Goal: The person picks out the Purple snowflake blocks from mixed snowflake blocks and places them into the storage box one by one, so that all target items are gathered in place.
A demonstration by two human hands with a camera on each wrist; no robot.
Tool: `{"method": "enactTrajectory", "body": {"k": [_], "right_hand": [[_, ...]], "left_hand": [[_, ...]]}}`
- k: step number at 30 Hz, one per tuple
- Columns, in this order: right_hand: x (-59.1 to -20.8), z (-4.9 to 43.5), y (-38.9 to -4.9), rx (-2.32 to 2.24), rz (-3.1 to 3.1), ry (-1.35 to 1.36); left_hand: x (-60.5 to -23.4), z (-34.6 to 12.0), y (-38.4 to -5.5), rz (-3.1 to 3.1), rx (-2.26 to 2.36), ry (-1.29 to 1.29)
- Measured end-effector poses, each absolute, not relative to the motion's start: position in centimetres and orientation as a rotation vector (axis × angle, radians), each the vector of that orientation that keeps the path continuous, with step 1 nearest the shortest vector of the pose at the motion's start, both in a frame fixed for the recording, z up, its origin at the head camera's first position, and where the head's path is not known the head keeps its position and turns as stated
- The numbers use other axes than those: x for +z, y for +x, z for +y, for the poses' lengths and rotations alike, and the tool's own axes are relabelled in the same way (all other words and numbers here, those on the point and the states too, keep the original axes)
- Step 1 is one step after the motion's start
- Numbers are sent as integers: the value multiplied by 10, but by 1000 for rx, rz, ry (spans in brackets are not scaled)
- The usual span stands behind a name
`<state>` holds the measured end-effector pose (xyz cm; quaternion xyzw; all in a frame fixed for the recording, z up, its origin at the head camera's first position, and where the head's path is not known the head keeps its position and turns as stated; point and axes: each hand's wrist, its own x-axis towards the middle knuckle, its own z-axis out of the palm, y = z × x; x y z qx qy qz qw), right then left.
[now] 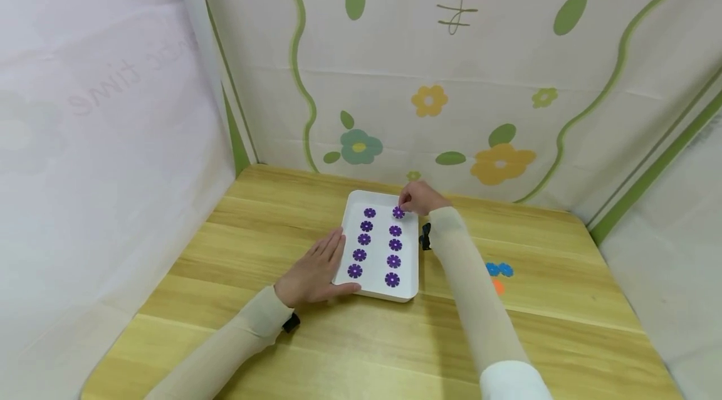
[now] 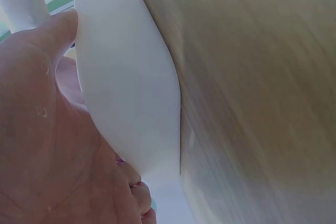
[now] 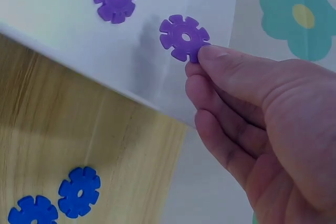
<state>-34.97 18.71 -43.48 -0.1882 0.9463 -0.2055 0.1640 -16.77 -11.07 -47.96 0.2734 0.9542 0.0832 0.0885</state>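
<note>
A white rectangular tray (image 1: 376,252) lies on the wooden table, with purple notched discs (image 1: 395,244) in two columns inside it. Between the thumb and index finger of my right hand (image 1: 422,198) is the rim of one purple notched disc (image 3: 172,36), at the far end of the right column. Whether this disc touches the tray floor I cannot tell. My left hand (image 1: 313,271) rests against the tray's near left corner, its fingers stretched along the left side and its thumb at the front edge. The left wrist view shows the palm beside the tray's outer wall (image 2: 128,72).
Right of the tray, two blue notched discs (image 1: 492,269) and an orange piece (image 1: 499,286), partly behind the right forearm, lie on the table (image 1: 564,287). A flower-printed cloth (image 1: 395,74) hangs behind the table, and pale cloth walls stand at both sides.
</note>
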Motion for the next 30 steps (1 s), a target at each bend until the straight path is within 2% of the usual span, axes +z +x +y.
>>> {"method": "enactTrajectory", "body": {"k": [6,17,24,30], "right_hand": [[-446,186,-353,-545,2714,-488],[-443,187,-343,-477,2742,-406],[-430,205,-333,-471,2778,-618],[-405,220,-308,-519,2790,-778]], "left_hand": [[-479,-108,-166,2848,239,833],[-480,-102,-166,2833,228,852],[-475,-100,-167,2814,250,874],[-471,-105,-167,2796,274,841]]}}
